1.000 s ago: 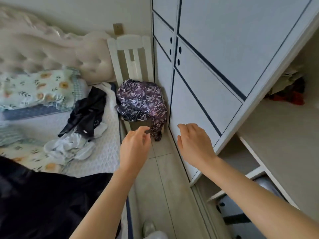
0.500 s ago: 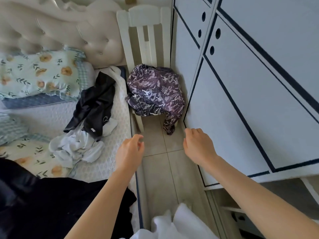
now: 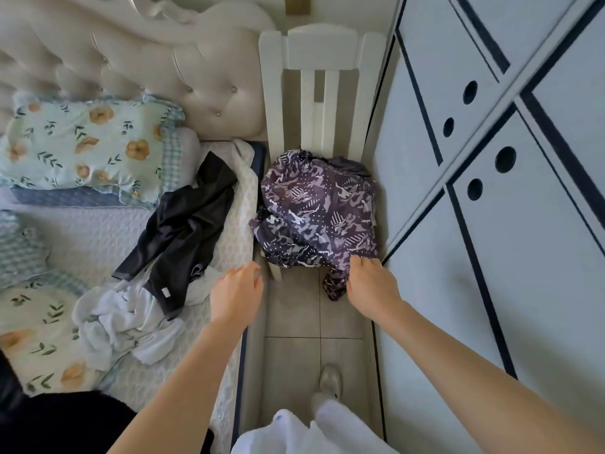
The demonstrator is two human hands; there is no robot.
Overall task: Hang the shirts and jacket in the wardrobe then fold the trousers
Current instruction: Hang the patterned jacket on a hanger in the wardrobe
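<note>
The view has swung off the open wardrobe bay, and only the closed pale-blue wardrobe doors with dark trim [image 3: 491,240] now fill the right side, so the hanging rail is out of sight. The quilted white bed [image 3: 98,231] lies left, and the white slatted wooden chair [image 3: 320,47] is much closer than a second ago.

On its seat is the crumpled purple-and-white patterned garment [image 3: 317,211], one end trailing towards the floor. I cannot tell if it is a jacket or a shirt. A black garment [image 3: 186,224] and a bunched white garment [image 3: 124,319] wait on the bed.

The right hand [image 3: 371,285] has reached forward from mid-air to the patterned garment's lower edge. Its fingers curl down onto the fabric, but the back of the hand hides the fingertips, so I cannot tell if they have pinched it.

The left hand [image 3: 235,291] has advanced too, and hangs by the bed's edge near the chair leg, fingers loosely bent, holding nothing.

The pick-up looks to be just beginning, with nothing hung yet.
</note>
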